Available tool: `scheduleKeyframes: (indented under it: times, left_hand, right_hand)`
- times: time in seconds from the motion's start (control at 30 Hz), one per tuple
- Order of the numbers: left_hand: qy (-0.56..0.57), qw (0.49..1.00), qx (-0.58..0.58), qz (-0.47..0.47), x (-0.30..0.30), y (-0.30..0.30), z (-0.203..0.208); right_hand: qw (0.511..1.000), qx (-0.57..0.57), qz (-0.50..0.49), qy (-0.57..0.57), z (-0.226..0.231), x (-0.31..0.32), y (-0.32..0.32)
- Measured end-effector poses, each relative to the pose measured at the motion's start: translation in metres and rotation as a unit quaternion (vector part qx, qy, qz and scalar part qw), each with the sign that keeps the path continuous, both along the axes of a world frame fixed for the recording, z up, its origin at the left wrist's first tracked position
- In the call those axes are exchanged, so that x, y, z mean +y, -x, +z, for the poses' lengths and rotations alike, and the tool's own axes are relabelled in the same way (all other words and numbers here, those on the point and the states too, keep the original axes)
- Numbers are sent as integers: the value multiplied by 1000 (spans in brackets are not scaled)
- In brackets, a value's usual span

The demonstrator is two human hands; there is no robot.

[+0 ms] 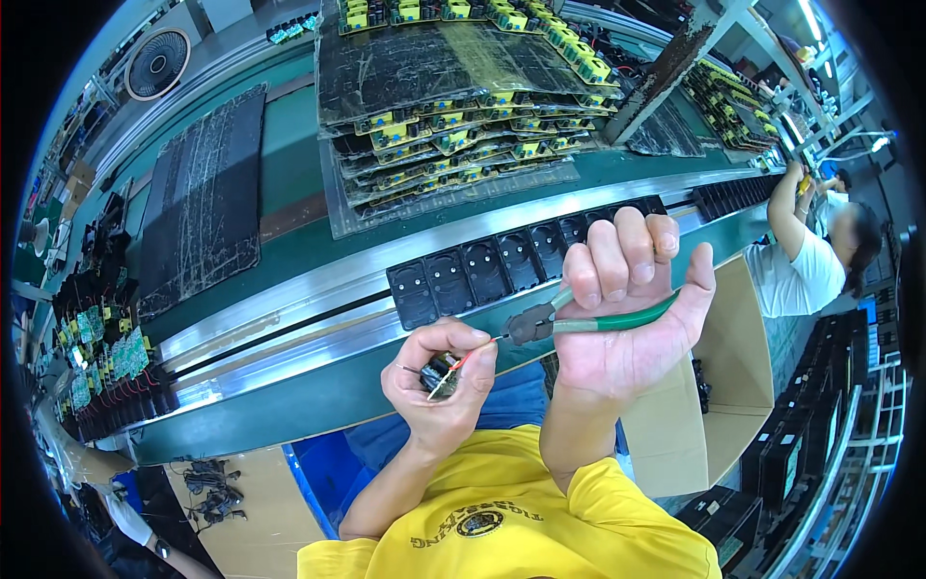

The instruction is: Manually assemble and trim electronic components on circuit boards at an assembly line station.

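Note:
My left hand [425, 408] is closed in a pinch round a small circuit board [443, 378] with dark, shiny parts. A red wire [465, 361] runs from it between thumb and forefinger toward the pliers. Pliers [529, 326] with green handles lie across the palm of my right hand [608, 367], fingers curled over one handle, thumb sticking up. The pliers' jaws point left, at the wire's tip; whether they touch it I cannot tell. Beyond both hands, a row of black plastic cases [482, 270] lies along the metal rail.
Layered boards with yellow parts [453, 135] are stacked behind the rail [280, 314]. A black mat [204, 198] lies left of them, green boards with red wires [101, 352] at far left. An open cardboard box [738, 386] stands right. A co-worker [805, 241] sits beyond it.

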State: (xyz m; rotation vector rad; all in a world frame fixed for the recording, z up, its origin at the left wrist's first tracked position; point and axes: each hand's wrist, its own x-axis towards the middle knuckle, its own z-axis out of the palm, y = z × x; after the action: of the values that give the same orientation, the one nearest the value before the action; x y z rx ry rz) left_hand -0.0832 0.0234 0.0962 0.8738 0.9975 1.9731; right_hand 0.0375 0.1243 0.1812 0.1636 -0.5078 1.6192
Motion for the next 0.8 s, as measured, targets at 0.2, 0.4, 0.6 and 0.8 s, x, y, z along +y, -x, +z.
scheduleKeyframes:
  times: [0.2, 0.4, 0.6, 0.8]
  left_hand:
    - [-25, 1000, -6, -2, 1, -4, -1]
    - [-31, 999, -4, 2, 3, -5, -4]
    - [27, 999, -10, -20, -4, -5, 4]
    - [81, 913, -299, -266, -6, 9, 28]
  right_hand:
    - [1000, 3, -8, 5, -2, -1, -1]
    - [1000, 0, -5, -3, -4, 0, -2]
    - [996, -11, 18, -85, -4, 3, -6]
    - [988, -101, 19, -111, 35, -3, -3]
